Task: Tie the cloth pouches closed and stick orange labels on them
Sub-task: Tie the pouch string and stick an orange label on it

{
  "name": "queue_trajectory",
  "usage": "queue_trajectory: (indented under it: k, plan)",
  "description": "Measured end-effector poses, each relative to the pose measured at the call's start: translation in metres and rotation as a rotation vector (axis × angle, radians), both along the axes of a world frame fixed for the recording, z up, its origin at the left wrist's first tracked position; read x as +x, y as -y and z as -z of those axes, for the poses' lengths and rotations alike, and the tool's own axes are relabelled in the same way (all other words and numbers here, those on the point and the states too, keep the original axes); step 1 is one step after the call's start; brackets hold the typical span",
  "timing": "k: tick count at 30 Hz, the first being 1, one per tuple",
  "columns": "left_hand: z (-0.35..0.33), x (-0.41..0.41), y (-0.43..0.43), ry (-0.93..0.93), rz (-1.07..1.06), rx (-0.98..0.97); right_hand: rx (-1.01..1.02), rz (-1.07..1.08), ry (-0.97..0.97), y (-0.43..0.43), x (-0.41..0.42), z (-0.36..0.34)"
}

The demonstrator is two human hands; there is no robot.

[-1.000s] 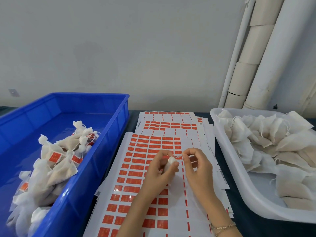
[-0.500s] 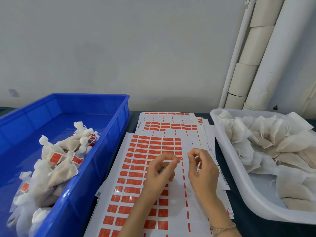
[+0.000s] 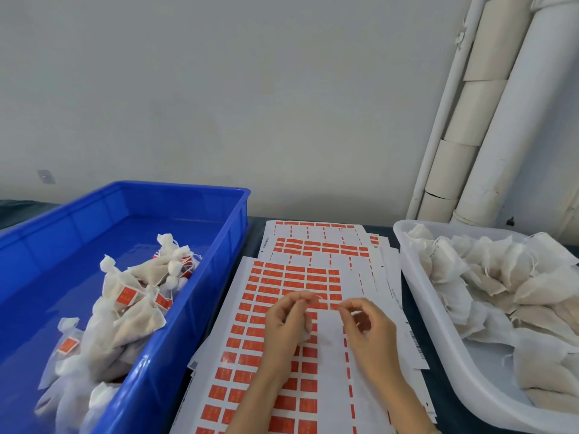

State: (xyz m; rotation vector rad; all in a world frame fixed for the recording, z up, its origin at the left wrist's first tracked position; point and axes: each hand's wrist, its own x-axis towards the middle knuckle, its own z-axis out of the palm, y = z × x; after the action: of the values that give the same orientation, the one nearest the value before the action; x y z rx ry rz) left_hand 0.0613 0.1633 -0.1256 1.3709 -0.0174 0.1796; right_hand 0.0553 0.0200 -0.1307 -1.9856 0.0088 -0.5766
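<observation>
Left fingers: the left hand [image 3: 286, 324] has its fingertips [image 3: 301, 298] drawn tight against the thumb, with no gap, pinching the end of a faint pale drawstring [image 3: 319, 296].
Pouch in hand: only a scrap of white cloth [image 3: 305, 335] shows under the left palm. The rest is hidden, so I cannot tell whether its neck is closed.
Right fingers: the right hand [image 3: 369, 336] holds thumb and forefinger [image 3: 344, 305] nipped shut on the other end of the thread, with the other fingers loosely curled behind.
Gap between hands: they are near each other but apart, both raised just above the paper.
Under the hands: the near label sheet [image 3: 250, 355], with rows of orange labels on its left part and peeled white backing on the right.
Further off: more label sheets [image 3: 316, 245] lie fanned beyond it, with their edges overlapping.
Left edge: the blue crate [image 3: 194, 308] has its tall wall just beside the sheets. The tied pouches [image 3: 125, 311] heaped inside carry orange labels.
Right edge: the sloping rim of the white tub [image 3: 438, 333] lies near the right hand. It is piled with plain pouches [image 3: 507, 292] whose strings are loose.
Open room: a narrow strip of dark table [image 3: 445, 389] runs between the sheets and the tub. The sheets fill the lane between the two bins.
Far side: a pale wall [image 3: 250, 104], with white pipes [image 3: 501, 126] at the far right.
</observation>
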Motion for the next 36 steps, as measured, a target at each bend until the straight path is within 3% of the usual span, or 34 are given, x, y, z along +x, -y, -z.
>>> queue_trajectory:
  k: [3,8,11,16,19,25,33,36]
  plan:
    - [0.004,0.003,-0.002,-0.035,-0.117,-0.029,0.064,0.128,-0.055,0.016,0.013,-0.008]
    - [0.007,0.006,0.001,-0.046,-0.172,0.005,-0.173,0.195,-0.417,0.03,0.026,-0.007]
    - [0.007,0.007,0.003,-0.043,-0.169,0.029,-0.195,0.175,-0.388,0.03,0.027,-0.003]
    - [0.007,0.007,0.002,-0.053,-0.177,0.035,0.106,0.183,-0.256,0.033,0.031,-0.009]
    - [0.007,0.007,0.003,-0.06,-0.171,0.028,0.217,0.126,-0.307,0.037,0.039,-0.02]
    - [0.008,0.009,0.004,-0.06,-0.175,0.031,-0.113,-0.094,-0.604,0.034,0.059,-0.035]
    - [0.012,0.007,0.007,-0.064,-0.118,0.054,0.024,-0.149,-0.605,0.032,0.051,-0.036]
    - [0.007,0.009,0.005,-0.068,-0.099,0.175,0.153,-0.197,-0.587,0.039,0.043,-0.03]
